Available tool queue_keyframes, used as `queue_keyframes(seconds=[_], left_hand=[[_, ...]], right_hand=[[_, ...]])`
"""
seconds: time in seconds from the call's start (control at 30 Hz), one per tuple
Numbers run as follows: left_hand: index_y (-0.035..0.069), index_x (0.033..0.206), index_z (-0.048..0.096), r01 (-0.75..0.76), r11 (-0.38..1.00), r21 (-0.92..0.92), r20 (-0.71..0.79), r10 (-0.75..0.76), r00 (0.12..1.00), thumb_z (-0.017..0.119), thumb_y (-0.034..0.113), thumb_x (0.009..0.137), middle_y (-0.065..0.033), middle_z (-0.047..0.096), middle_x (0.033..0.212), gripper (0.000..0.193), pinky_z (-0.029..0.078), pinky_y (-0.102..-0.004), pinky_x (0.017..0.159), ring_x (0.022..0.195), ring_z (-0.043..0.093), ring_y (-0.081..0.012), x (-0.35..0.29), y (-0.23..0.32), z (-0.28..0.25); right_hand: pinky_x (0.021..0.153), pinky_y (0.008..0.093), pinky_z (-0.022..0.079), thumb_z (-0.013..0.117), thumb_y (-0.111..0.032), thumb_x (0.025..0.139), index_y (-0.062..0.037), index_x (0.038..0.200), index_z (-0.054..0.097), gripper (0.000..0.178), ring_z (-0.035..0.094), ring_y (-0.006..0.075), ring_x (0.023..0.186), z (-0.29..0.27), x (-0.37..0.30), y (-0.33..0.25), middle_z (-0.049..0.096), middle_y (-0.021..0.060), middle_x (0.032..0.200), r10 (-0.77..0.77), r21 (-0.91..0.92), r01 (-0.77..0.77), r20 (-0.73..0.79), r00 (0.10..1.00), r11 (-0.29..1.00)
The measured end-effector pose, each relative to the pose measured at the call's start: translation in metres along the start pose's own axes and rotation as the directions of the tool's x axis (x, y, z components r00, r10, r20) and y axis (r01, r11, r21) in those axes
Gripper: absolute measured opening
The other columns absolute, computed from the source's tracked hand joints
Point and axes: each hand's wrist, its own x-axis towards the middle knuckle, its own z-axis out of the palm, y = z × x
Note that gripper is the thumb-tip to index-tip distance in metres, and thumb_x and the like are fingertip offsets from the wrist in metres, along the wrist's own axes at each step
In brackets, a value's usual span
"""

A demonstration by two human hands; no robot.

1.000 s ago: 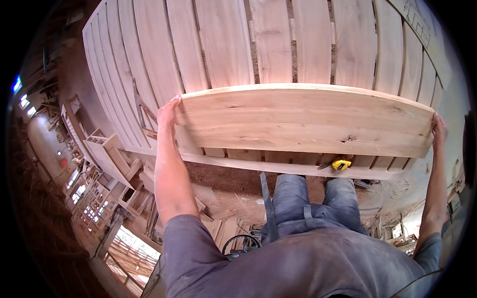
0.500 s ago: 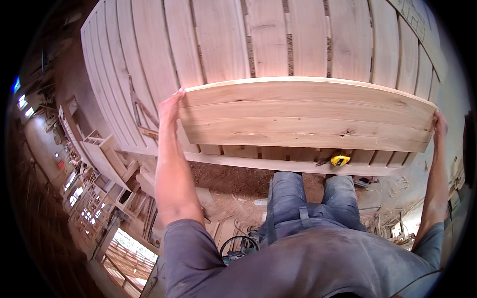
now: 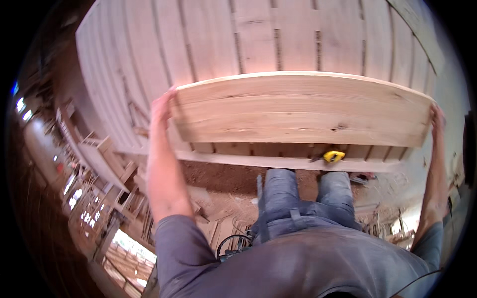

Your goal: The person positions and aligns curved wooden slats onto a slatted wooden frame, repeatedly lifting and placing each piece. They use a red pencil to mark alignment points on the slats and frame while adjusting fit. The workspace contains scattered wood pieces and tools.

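Note:
A wide pale wooden panel (image 3: 298,109), made of several boards joined edge to edge, spans the space in front of me. My left hand (image 3: 163,107) is closed on its left end, and my right hand (image 3: 437,116) grips the right end. The panel is tilted, its long far edge uppermost. Beneath and beyond it lies a broad slatted wooden surface (image 3: 208,44) with dark gaps between the boards. Close to the panel's near edge, a yellow tape measure (image 3: 334,157) rests on the front rail of that surface. The panel's underside is hidden.
Reddish sawdust (image 3: 213,179) covers the ground by my legs. To the left stand wooden furniture frames (image 3: 102,156) and stacked timber. A thin angled wooden piece (image 3: 136,116) lies on the slats at the left. Behind my left elbow is a dark round-rimmed object (image 3: 233,243).
The view has shifted slightly, so the panel, both hands and the tape measure sit a little further left. Both hands keep their hold on the panel's ends.

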Motion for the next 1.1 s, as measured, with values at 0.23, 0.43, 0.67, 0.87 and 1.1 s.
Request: queue_keyframes(seconds=[0.23, 0.43, 0.67, 0.87, 1.1], left_hand=[[0.005, 0.145, 0.06, 0.033, 0.992, -0.122, 0.128, -0.017, 0.992, 0.069, 0.055, 0.094, -0.0119, 0.065, 0.14, 0.072, 0.051, -0.0393, 0.099, 0.121, 0.064, -0.025, 0.016, -0.013, -0.011], [0.008, 0.158, 0.043, 0.107, 0.946, -0.307, 0.158, -0.06, 0.986, 0.064, 0.052, 0.098, -0.0094, 0.044, 0.163, 0.077, 0.028, -0.047, 0.123, 0.151, 0.038, -0.0288, 0.04, -0.108, -0.013], [0.003, 0.152, 0.05, 0.056, 0.919, -0.391, 0.116, -0.011, 0.993, 0.059, 0.043, 0.103, -0.0099, 0.057, 0.149, 0.064, 0.042, -0.04, 0.112, 0.137, 0.052, -0.0262, 0.068, -0.135, -0.022], [0.001, 0.146, 0.056, -0.042, 0.98, -0.193, 0.016, 0.046, 0.999, 0.053, 0.044, 0.105, -0.0085, 0.06, 0.142, 0.059, 0.044, -0.0375, 0.105, 0.128, 0.055, -0.0231, 0.04, -0.111, 0.003], [0.0, 0.138, 0.061, -0.156, 0.965, -0.208, -0.035, 0.153, 0.988, 0.056, 0.045, 0.103, -0.0096, 0.063, 0.133, 0.057, 0.046, -0.0408, 0.102, 0.12, 0.058, -0.0244, 0.051, -0.118, 0.007]], right_hand=[[0.056, 0.0226, 0.035, 0.076, -0.039, 0.093, -0.0122, 0.132, 0.07, 0.048, 0.046, 0.0038, 0.065, 0.036, -0.079, -0.044, 0.056, -0.0088, 0.081, 0.007, 0.253, 0.007, -0.053, 0.999, 0.967], [0.067, 0.0293, 0.046, 0.073, -0.038, 0.09, -0.0113, 0.109, 0.078, 0.033, 0.054, 0.0084, 0.076, 0.01, -0.108, 0.001, 0.064, -0.0036, 0.086, -0.009, 0.164, 0.011, -0.01, 1.0, 0.986], [0.109, 0.031, 0.043, 0.079, -0.02, 0.085, -0.0008, 0.133, 0.069, 0.053, 0.056, 0.0208, 0.133, 0.022, -0.143, -0.021, 0.057, 0.0128, 0.15, 0.046, 0.379, -0.036, -0.017, 0.999, 0.925], [0.094, 0.0307, 0.051, 0.08, -0.018, 0.084, 0.0005, 0.124, 0.074, 0.045, 0.066, 0.0173, 0.108, 0.017, -0.164, -0.027, 0.073, 0.0097, 0.12, 0.029, 0.28, -0.011, -0.062, 0.998, 0.96], [0.09, 0.0298, 0.051, 0.079, -0.013, 0.08, -0.0003, 0.125, 0.074, 0.047, 0.065, 0.0142, 0.102, 0.019, -0.165, -0.012, 0.073, 0.0067, 0.111, 0.036, 0.45, 0.006, -0.083, 0.996, 0.893]])
